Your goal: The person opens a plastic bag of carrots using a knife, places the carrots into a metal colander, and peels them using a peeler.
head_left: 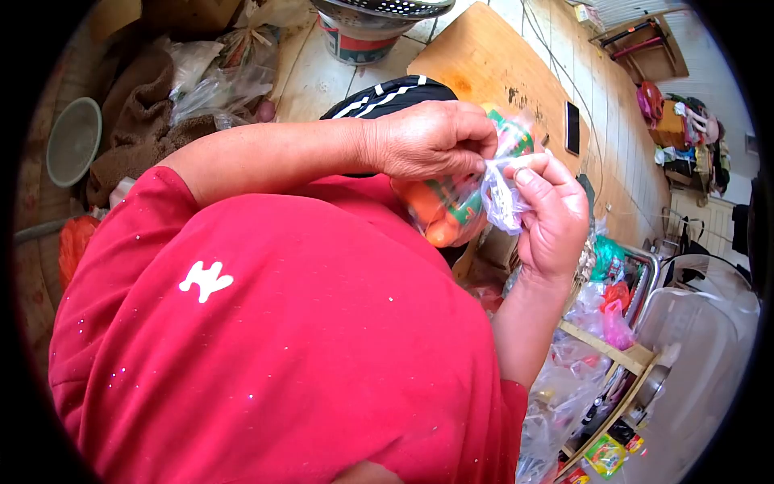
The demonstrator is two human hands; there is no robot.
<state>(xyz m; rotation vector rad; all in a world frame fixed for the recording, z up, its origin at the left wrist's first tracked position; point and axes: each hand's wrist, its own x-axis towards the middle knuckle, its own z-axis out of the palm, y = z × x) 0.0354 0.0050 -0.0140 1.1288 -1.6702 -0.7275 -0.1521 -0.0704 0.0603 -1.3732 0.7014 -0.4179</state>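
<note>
A clear plastic bag (469, 202) with green and red print hangs in front of my red shirt, with round orange items, perhaps fruit, inside. Its twisted, bunched neck (501, 198) lies between my two hands. My left hand (435, 139) comes in from the left, closed, with thumb and fingertips pinching the bag at the neck. On the other side, my right hand (552, 202) is also closed, thumb against forefinger on the gathered plastic. Whether the neck is knotted or only twisted, I cannot tell.
A wooden board (500, 60) lies beyond my hands, with a black phone (572, 127) on it. A bucket (359, 40) stands under a metal colander (387, 8). At right are a wooden rack (613, 347) with plastic bags and a clear tub (693, 347). A pale basin (74, 141) sits far left.
</note>
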